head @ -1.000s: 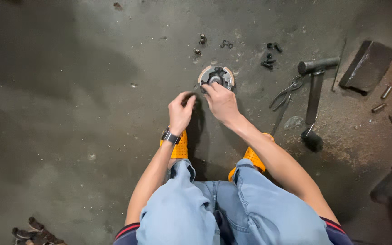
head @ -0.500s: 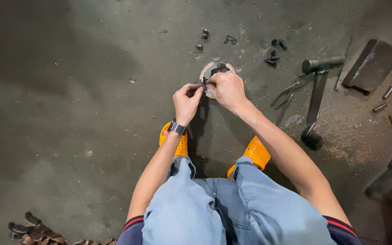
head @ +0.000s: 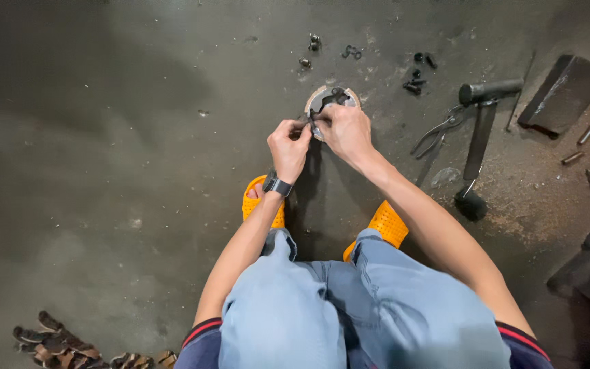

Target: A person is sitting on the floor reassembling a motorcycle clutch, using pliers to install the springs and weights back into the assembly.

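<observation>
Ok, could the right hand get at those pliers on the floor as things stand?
Probably yes, though the right hand is busy with the left hand at the round metal part. The pliers lie on bare floor on its side, nothing between.

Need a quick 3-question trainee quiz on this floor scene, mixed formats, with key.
1. True or false: both hands are at the round metal part on the floor.
2. Which tool lies nearest the pliers? A) hammer B) saw C) drill
3. Fill in: the watch is on the ___ wrist.

Key:
1. True: the left hand and right hand meet at its near edge, pinching something small; what it is cannot be made out.
2. A: the hammer lies just right of the pliers.
3. Left.
</observation>
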